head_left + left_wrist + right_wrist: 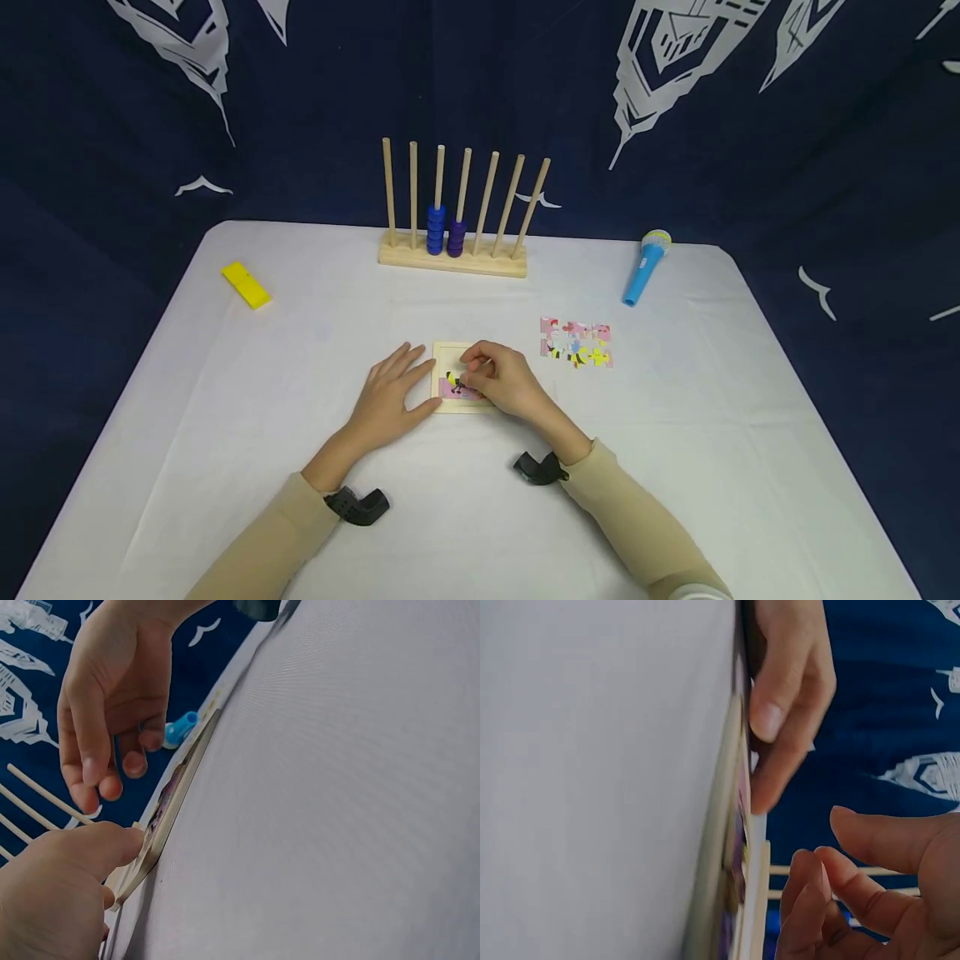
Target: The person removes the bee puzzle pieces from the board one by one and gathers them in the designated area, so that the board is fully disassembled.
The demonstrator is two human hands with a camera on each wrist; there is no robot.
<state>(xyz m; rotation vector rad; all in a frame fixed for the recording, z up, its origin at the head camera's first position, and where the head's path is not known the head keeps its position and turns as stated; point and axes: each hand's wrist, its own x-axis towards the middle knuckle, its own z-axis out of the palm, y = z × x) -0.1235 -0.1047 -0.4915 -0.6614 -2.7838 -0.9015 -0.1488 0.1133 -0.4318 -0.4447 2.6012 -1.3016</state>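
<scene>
I have the wooden puzzle frame [465, 408] lying flat on the tabletop [225, 417], and I take every place from it. Inside it, along the side nearest the person, sit pink puzzle pieces [450, 388] with a yellow-and-black figure; the right grip hides part of the inside from my head view. The left grip [385, 400] is spread, thumb and index finger resting at the frame's left edge. The right grip [501, 379] hangs over the frame's right half, fingers loosely bent; both wrist views show me a gap between thumb and fingers, and I see nothing held there.

Just right of the frame and slightly beyond it, I see the loose puzzle pieces [577, 346] laid close together, with a strip of white cloth between. Well beyond the frame, by the tabletop's far edge, stands a peg stand [450, 262]; its third and fourth pegs from the left carry blue rings [436, 230] and purple rings [455, 238]. Beyond and right of the frame I see a blue microphone [643, 271]; beyond and left, a yellow block [246, 285] near the tabletop's left edge. White cloth stretches wide on both sides of the frame.
</scene>
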